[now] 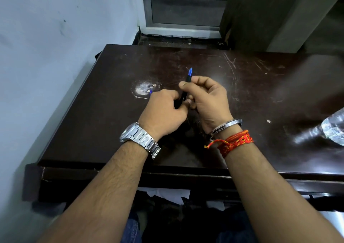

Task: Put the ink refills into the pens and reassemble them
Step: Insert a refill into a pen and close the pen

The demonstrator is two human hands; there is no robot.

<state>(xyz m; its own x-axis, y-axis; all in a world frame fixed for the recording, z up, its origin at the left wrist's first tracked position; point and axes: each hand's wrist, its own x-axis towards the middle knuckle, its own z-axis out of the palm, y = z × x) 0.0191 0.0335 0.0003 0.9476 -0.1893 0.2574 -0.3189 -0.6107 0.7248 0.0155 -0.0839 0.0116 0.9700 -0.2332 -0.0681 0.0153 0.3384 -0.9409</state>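
Observation:
A black pen [186, 89] with a translucent blue tip pointing up and away is held over the middle of the dark wooden table [93, 123]. My right hand [206, 101] pinches its upper barrel between thumb and fingers. My left hand [163, 112] grips the lower end of the same pen; that end is hidden inside the fist. A small blue piece [150, 92] peeks out just beyond my left knuckles; I cannot tell what it is. No loose refills are visible.
A clear plastic bottle [333, 129] lies at the table's right edge. A worn white patch [143, 90] marks the tabletop left of my hands. A pale wall runs along the left, and a metal-framed door stands behind the table.

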